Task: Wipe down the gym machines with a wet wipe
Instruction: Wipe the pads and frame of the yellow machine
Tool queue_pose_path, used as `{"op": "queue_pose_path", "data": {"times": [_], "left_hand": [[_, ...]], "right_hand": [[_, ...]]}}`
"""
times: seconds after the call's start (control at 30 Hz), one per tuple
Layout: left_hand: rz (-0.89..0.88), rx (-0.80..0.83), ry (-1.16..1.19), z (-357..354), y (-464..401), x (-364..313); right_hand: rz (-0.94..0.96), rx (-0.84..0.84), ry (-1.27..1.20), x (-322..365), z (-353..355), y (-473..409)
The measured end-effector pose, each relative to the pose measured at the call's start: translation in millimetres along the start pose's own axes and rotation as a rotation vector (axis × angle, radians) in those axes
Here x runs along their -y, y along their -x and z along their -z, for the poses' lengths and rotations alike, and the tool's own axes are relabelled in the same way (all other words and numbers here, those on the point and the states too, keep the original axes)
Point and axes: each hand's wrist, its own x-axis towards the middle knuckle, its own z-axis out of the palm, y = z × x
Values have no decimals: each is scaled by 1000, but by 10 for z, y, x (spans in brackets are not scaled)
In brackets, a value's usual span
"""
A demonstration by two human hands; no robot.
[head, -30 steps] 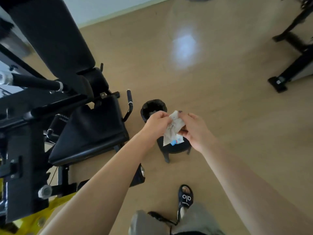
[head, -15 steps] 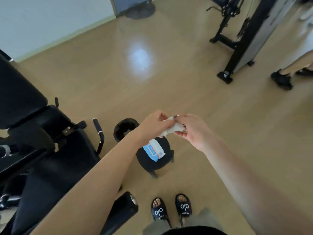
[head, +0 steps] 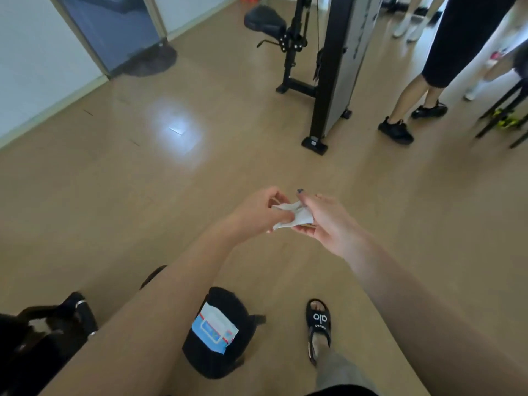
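Observation:
A crumpled white wet wipe (head: 294,216) is held between both hands out in front of me, above the wooden floor. My left hand (head: 261,209) pinches its left end with curled fingers. My right hand (head: 323,221) holds its right end between thumb and fingers. A blue and white wipe pack (head: 215,328) lies on a small black stool (head: 200,355) below my left forearm. A black gym machine (head: 328,67) with a padded seat stands ahead on the right. Part of another black machine (head: 51,332) shows at the lower left.
A person in black shorts and black shoes (head: 411,121) stands at the right, beside the machine. A glass door (head: 114,32) with a dark mat (head: 148,61) is at the far left. My sandalled foot (head: 318,324) is on the floor by the stool.
My view has swung up and to the right, away from the black seat and bin. Both hands kept hold of the wipe, now bunched smaller. The far machine and a person came into view.

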Motion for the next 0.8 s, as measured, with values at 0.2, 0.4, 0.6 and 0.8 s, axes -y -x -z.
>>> {"op": "queue_pose_path", "data": {"times": [0.2, 0.4, 0.6, 0.8], "left_hand": [[-2, -108, 8, 277, -1114, -521], [29, -196, 38, 967, -1797, -672], [43, -191, 181, 1937, -2648, -550], [-39, -154, 126, 3052, -3665, -561]], "right_hand": [[13, 144, 5, 959, 212, -765], [4, 220, 85, 1657, -110, -1545], [-30, 195, 53, 2251, -700, -2539], [-63, 136, -51, 2946, -1354, -3674]]}}
